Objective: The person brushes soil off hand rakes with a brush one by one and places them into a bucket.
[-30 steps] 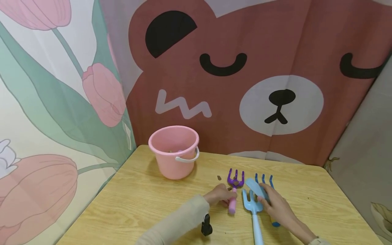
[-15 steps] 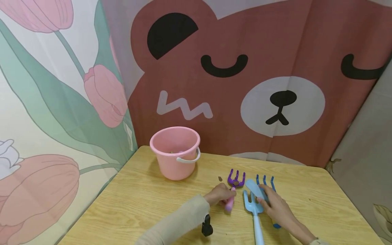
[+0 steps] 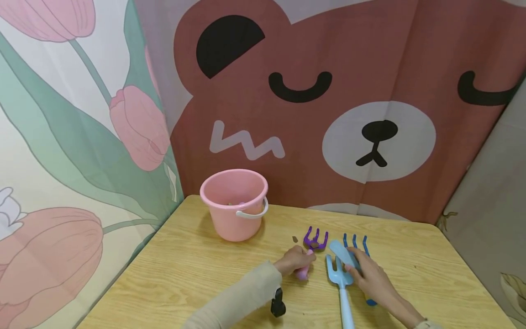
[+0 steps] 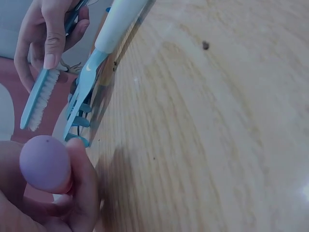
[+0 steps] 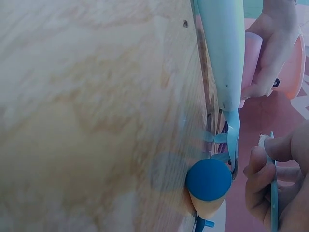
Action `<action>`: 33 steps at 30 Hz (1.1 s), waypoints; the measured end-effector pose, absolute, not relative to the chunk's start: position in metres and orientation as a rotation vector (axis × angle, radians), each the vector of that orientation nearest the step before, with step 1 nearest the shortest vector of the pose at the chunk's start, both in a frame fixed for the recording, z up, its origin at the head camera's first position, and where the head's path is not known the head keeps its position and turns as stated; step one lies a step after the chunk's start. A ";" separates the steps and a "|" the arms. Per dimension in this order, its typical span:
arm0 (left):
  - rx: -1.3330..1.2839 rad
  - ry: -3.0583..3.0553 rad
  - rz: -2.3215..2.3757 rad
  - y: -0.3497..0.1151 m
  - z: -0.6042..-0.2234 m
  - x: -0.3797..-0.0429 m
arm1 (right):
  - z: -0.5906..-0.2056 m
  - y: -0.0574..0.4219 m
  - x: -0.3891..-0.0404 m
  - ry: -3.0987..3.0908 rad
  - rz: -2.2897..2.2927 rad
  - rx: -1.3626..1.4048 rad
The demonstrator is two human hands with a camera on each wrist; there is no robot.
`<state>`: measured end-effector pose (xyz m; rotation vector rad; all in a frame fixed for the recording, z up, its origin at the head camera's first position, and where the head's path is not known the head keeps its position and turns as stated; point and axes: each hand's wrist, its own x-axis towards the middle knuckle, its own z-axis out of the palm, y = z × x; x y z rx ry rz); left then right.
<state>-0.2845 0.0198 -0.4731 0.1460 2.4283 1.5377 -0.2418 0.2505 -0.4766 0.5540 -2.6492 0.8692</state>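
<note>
My left hand (image 3: 295, 259) grips the pink handle of a purple three-pronged hand rake (image 3: 315, 239), its tines pointing away from me. The rounded handle end (image 4: 46, 163) fills the lower left of the left wrist view. In my right hand (image 3: 373, 279) is a light blue brush (image 3: 340, 252), pinched between thumb and fingers; its white bristles (image 4: 44, 100) show in the left wrist view. Just below the brush lies a light blue hand fork (image 3: 340, 278). Partly hidden behind my right hand is a blue rake (image 3: 355, 240) with a blue-capped handle (image 5: 209, 180).
A pink bucket (image 3: 235, 224) with a white handle stands at the back left, small things inside it. One brown flake (image 3: 295, 239) lies left of the purple tines. The wooden table (image 3: 172, 265) meets printed cloth (image 3: 304, 183) at its back.
The purple rake's handle end has swung left and slightly away from me in my left hand, tilting the rake. My right hand and the brush have stayed nearly still.
</note>
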 end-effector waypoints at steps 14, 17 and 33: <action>0.095 2.195 1.730 0.026 -0.492 -0.284 | -0.476 0.250 -0.241 -2.650 0.856 0.560; 0.123 2.214 1.729 0.024 -0.494 -0.285 | -0.475 0.250 -0.241 -2.659 0.856 0.555; 0.159 2.106 1.863 0.008 -0.484 -0.289 | -0.473 0.243 -0.240 -2.643 0.864 0.586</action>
